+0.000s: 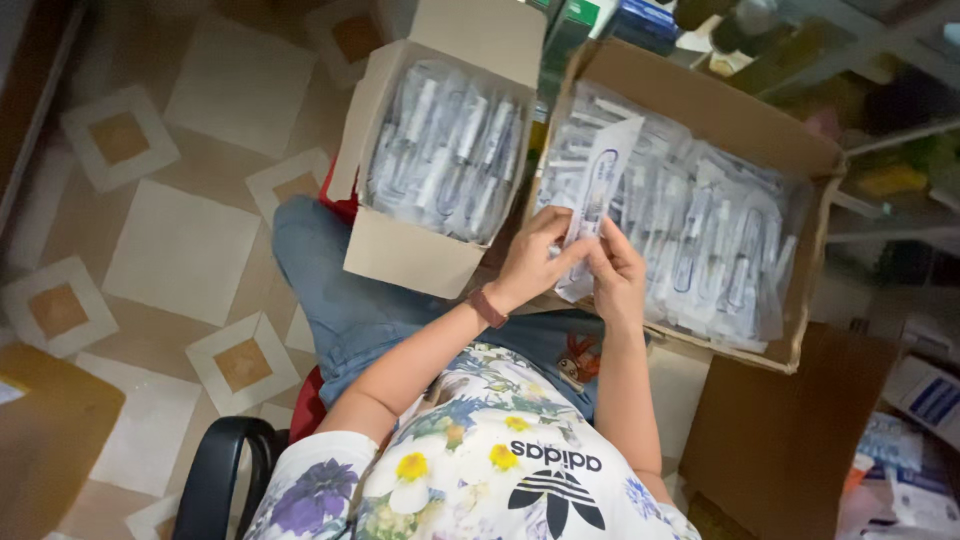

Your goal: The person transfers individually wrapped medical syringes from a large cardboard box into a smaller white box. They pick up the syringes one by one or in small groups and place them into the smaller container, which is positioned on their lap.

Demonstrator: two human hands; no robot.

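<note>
Together our left hand [528, 262] and right hand [617, 272] pinch one sealed packet [597, 190] above the right box [712, 105], near its left wall. A loose grip could drop it between that and the left box [408, 250].

Patterned floor tiles [180, 250], beige with brown squares set inside white frames, across the left half. Black chair armrest [222, 465] at the bottom edge, a strip of red seat [308, 405] just beside it. Brown wooden surface [45, 430] in the lower left corner. Flat brown cardboard sheet [780, 430] standing at lower right, below the large carton. White and blue packets [925, 395] heaped at the far right edge. Green and blue boxes [610, 20] along the top, behind the cartons. Blurred shelving [890, 130] with dark, yellow and green items at upper right.
</note>
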